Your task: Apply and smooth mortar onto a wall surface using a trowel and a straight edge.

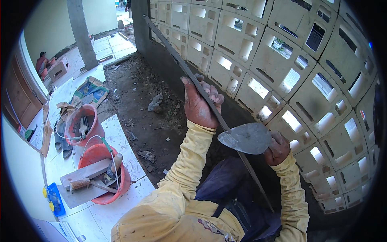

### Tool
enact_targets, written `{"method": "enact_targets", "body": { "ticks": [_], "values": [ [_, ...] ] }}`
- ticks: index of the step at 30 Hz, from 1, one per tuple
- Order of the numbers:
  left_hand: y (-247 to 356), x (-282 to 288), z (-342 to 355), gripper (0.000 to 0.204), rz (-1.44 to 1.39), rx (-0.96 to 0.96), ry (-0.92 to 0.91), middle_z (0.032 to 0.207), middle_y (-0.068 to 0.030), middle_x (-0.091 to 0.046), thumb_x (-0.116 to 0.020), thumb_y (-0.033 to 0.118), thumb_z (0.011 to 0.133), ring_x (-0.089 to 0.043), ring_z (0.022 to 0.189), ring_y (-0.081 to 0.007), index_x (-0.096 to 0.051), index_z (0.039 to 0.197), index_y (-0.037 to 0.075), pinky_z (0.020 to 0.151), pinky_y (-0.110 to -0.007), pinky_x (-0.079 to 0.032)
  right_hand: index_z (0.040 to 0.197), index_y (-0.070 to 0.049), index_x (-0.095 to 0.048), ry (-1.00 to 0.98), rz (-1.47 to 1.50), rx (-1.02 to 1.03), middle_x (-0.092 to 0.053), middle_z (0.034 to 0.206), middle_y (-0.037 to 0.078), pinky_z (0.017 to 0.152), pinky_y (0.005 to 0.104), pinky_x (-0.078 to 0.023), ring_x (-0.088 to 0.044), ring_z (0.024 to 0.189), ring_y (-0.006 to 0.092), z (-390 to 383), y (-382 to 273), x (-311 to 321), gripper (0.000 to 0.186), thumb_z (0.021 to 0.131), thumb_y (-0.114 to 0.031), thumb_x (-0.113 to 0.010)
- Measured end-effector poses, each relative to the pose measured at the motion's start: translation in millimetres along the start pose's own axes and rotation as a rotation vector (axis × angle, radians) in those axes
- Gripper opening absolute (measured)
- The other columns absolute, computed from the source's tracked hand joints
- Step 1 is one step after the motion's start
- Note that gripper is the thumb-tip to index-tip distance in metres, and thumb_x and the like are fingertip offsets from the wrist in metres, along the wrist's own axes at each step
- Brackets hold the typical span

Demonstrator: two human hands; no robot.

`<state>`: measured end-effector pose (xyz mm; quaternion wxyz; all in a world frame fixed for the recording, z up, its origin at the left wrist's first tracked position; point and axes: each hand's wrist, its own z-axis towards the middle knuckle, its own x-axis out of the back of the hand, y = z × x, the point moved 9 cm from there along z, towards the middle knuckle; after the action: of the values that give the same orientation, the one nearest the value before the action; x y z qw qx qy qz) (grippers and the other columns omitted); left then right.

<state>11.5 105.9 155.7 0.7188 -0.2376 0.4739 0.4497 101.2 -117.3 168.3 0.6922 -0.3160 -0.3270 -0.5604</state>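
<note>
My left hand (200, 107) is closed round a long, thin grey straightedge (173, 52), which slants from the upper left down past my legs to the lower right. In my right hand (277, 149) is a pointing trowel with a rounded grey blade (245, 139); my fingers hide its handle. The blade lies across the straightedge, overlapping it in this view, and I cannot tell whether the two touch. Beyond both hands stands a wall of pale pierced blocks (238, 38) on a dark grey rendered base (159, 60).
Left on white tiles, an orange bucket (126, 183) carries a plastering float (76, 197) and other tools. Another orange bucket (94, 117) stands behind it, near dark sandals (64, 139). Loose soil (129, 88) and a stone (155, 103) lie ahead. A person (42, 64) crouches far left.
</note>
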Motion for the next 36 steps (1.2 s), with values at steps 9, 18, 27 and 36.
{"method": "enact_targets", "body": {
  "ticks": [9, 18, 27, 36],
  "values": [
    [-16.3, -1.3, -1.1, 0.042, 0.024, 0.025, 0.125, 0.059, 0.003, -0.046, -0.046, 0.052, 0.089, -0.044, 0.052, -0.0104, -0.055, 0.088, 0.011, 0.05, -0.026, -0.038, 0.11, -0.001, -0.055, 0.096, -0.059, 0.047, -0.059, 0.092, 0.017, 0.066, 0.0385, -0.049, -0.06, 0.08, 0.0347, 127.1, 16.5, 6.9, 0.034, 0.08, -0.016, -0.061],
    [18.7, -12.3, 5.8, 0.035, 0.253, -0.229, 0.053, 0.062, -0.0008, -0.046, -0.044, 0.043, 0.092, -0.044, 0.052, -0.0121, -0.049, 0.095, 0.008, 0.05, -0.026, -0.036, 0.102, 0.0, -0.055, 0.357, -0.088, -0.077, -0.055, 0.082, 0.018, 0.061, 0.0403, -0.045, -0.055, 0.073, 0.0364, 161.3, 40.8, 23.1, 0.026, 0.085, -0.02, -0.056],
    [2.7, -8.2, 26.7, 0.026, 0.241, -0.168, 0.164, 0.071, -0.001, -0.049, -0.045, 0.034, 0.094, -0.049, 0.06, -0.0114, -0.049, 0.094, 0.008, 0.054, -0.025, -0.044, 0.102, -0.003, -0.057, 0.154, -0.054, 0.16, -0.057, 0.09, 0.015, 0.065, 0.0384, -0.049, -0.059, 0.076, 0.0331, 126.7, 11.3, -2.5, 0.027, 0.079, -0.017, -0.06],
    [-46.6, -33.5, 6.0, 0.031, 0.143, -0.064, -0.109, 0.065, -0.0004, -0.044, -0.05, 0.038, 0.091, -0.043, 0.055, -0.0086, -0.047, 0.09, 0.007, 0.045, -0.023, -0.037, 0.102, -0.002, -0.056, 0.337, 0.063, 0.256, -0.056, 0.087, 0.016, 0.065, 0.0395, -0.047, -0.056, 0.075, 0.0358, 218.6, -2.8, 43.8, 0.025, 0.084, -0.02, -0.06]
  ]
}}
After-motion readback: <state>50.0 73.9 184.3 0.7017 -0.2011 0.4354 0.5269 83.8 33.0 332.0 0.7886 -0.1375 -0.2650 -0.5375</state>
